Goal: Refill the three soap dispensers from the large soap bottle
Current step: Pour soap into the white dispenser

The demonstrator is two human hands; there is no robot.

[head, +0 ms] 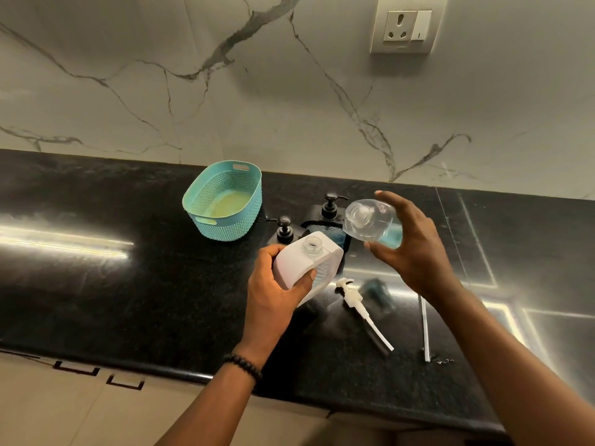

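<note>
My left hand (277, 284) grips a white soap dispenser (309, 262) with its neck open, tilted above the black counter (128, 284). My right hand (409, 249) holds a clear bottle (370, 223) with blue soap in it, tipped so that its open mouth faces left, just above and right of the dispenser's neck. A white pump with its tube (357, 304) lies on the counter below the hands. Two dispensers with black pumps stand behind: one (285, 230) partly hidden by the white dispenser, the other (330, 209) beside the clear bottle.
A teal perforated basket (225, 201) stands at the back left of the counter. A thin white tube (425, 329) lies at the right near the front edge. A dark blue cap (378, 292) lies beside the pump. A wall socket (407, 25) is above.
</note>
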